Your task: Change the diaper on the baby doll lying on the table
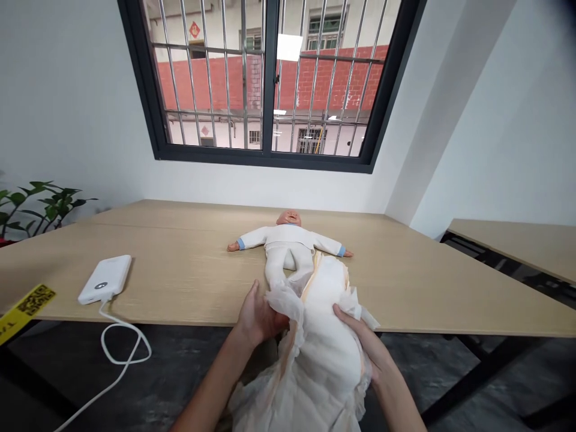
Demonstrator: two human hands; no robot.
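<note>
An unfolded white diaper (326, 300) with orange-edged ruffles stretches from the table toward me, its near end hanging past the table's front edge. My left hand (263, 315) grips its left side, fingers partly hidden beneath the material. On the opposite side my right hand (366, 339) holds the edge, thumb on top and the other fingers underneath. Just beyond lies a baby doll (290, 240) on its back, arms spread, in a white outfit with blue cuffs. The diaper's far end lies beside and partly over the doll's leg on the right.
On the left of the wooden table (189, 282) lies a white power bank (107, 279), its white cable (128, 360) dropping over the front edge. A yellow tag with a code (31, 306) is at the far left, near a green plant (49, 207). A barred window (265, 156) is behind.
</note>
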